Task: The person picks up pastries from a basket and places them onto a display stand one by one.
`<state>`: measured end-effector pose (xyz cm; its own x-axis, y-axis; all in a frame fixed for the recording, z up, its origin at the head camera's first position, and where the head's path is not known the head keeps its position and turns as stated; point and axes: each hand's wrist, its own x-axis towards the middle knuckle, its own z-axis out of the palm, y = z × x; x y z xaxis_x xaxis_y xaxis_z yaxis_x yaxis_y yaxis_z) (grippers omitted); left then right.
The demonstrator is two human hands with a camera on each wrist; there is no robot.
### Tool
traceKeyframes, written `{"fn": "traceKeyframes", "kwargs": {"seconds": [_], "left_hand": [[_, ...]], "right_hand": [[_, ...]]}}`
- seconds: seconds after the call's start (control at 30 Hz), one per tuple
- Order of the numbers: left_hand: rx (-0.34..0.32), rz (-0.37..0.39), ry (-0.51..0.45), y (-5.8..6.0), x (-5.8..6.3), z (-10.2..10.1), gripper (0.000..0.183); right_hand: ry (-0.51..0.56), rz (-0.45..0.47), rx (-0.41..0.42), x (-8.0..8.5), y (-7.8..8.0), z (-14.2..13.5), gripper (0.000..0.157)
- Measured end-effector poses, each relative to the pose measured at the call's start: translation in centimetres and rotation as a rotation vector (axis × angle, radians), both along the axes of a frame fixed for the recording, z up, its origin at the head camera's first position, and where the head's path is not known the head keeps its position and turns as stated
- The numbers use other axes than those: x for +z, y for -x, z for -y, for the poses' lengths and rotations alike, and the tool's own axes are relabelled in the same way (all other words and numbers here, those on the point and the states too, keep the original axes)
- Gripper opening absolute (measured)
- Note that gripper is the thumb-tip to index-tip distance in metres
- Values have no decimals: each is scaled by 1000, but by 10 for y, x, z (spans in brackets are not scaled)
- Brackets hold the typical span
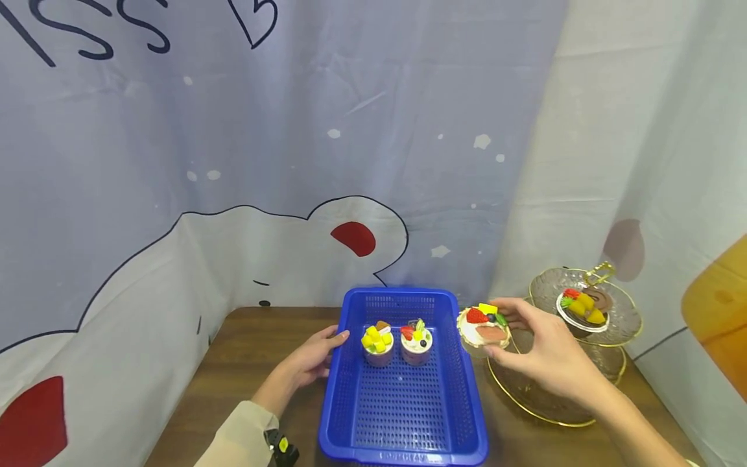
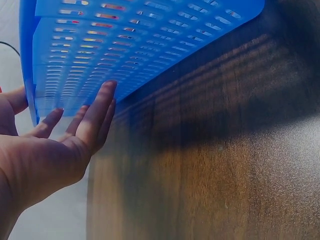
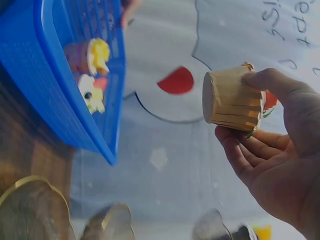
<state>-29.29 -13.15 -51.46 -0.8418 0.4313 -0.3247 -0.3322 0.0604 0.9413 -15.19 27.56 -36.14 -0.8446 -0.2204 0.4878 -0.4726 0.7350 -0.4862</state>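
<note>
- With 12 o'clock at the far end of the blue basket (image 1: 476, 408), the right hand (image 1: 539, 350) hung in the air between 2 and 3 o'clock, its forearm slanting in from 4 o'clock.
- That grip was clamped on a fruit-topped cupcake (image 1: 484, 331): the thumb pressed the near side of its tan pleated cup (image 3: 232, 100), and the fingers lay bent against the far side.
- The cupcake was roughly upright at 2 o'clock, near the basket's wall, its strawberry and yellow piece on top.
- The left hand (image 1: 312, 357) was at about 10 o'clock, pinching the basket's side wall. I saw the thumb over the rim and the fingers, only gently bent, along the outer face.
- The left forearm came up from 7 o'clock in a pale sleeve (image 1: 239, 431), with a dark strap (image 1: 283, 447) at the wrist.
- Inside the basket stood 2 more cups, side by side: a yellow-topped cup (image 1: 378, 344) at 11 o'clock and a berry-topped cup (image 1: 416, 344) at 12.
- Past the right hand, toward 3 o'clock, was a glass tiered stand (image 1: 626, 319), with a chocolate dessert (image 1: 580, 310) on its upper plate.
</note>
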Motion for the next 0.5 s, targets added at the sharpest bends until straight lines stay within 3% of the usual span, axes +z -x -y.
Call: {"fn": "traceKeyframes", "kwargs": {"seconds": [0.5], "left_hand": [[-5, -5, 7, 0, 1, 2, 71]], "right_hand": [[72, -18, -131, 23, -42, -55, 70]]}}
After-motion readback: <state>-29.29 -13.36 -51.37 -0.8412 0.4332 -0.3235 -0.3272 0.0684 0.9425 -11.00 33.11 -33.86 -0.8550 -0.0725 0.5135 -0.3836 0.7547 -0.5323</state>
